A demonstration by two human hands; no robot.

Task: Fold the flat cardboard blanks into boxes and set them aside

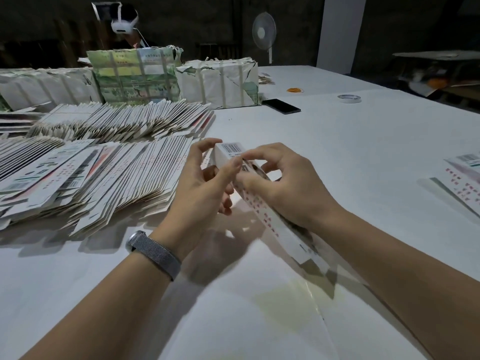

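Head view: both hands grip one cardboard box (262, 203) above the desk (337, 141).
I see left hand (205, 183) fingers curled at its barcode end; right hand (288, 185) pinches its top flap.

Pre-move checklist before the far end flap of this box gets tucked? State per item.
1. Long white printed cardboard box gripped: ok, left hand and right hand both hold it.
2. Far end with barcode closed: cannot tell, fingers cover it.
3. Near end closed: not ok, flaps look open.
4. Flat blanks stack within reach on the left: ok.
5. Set-aside space on white table: ok, finished boxes lie at right.
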